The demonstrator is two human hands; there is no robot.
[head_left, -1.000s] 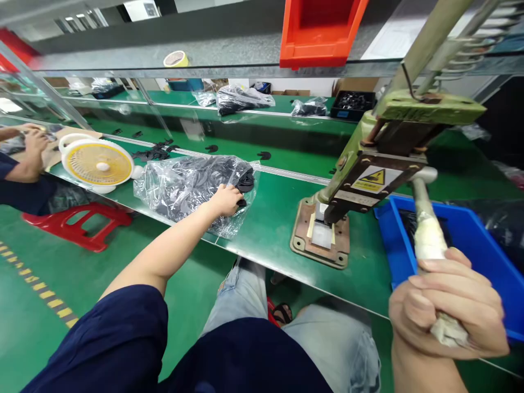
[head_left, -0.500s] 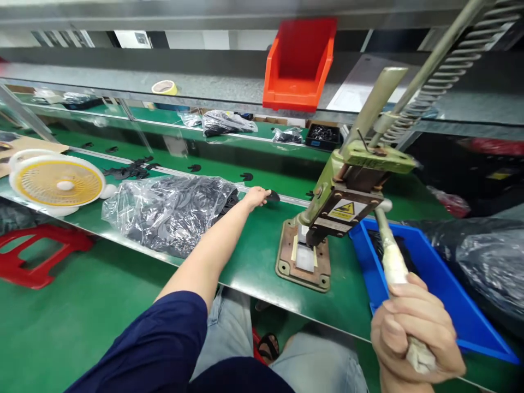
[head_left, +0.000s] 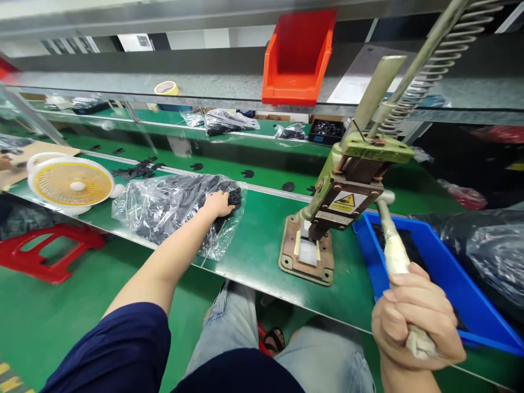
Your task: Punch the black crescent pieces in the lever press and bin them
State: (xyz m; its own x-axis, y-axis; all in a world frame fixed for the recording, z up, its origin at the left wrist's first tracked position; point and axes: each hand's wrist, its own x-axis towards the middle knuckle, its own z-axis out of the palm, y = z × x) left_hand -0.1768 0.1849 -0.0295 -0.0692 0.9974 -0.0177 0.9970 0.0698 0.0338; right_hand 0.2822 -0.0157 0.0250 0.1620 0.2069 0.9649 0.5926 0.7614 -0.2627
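Head view: your right hand (head_left: pixel 418 316) wraps the handle (head_left: pixel 393 248), whether your left hand (head_left: pixel 219 203) grips anything I can't tell, and the dark pieces (head_left: pixel 234 197) left of centre look light, best edge-pinched.

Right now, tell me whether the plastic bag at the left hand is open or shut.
Open. The plastic bag gapes at its right end, where black parts show beside the left hand.

- Green workbench (head_left: pixel 257 245): carried a fan (head_left: pixel 76 183), a clear bag (head_left: pixel 164 202) of dark pieces (head_left: pixel 234 196), a press (head_left: pixel 344 188) — and, seemingly, a blue bin (head_left: pixel 368 256).
- Grey shelf (head_left: pixel 213 76): held a tape roll (head_left: pixel 174 89) and red bin (head_left: pixel 290 90).
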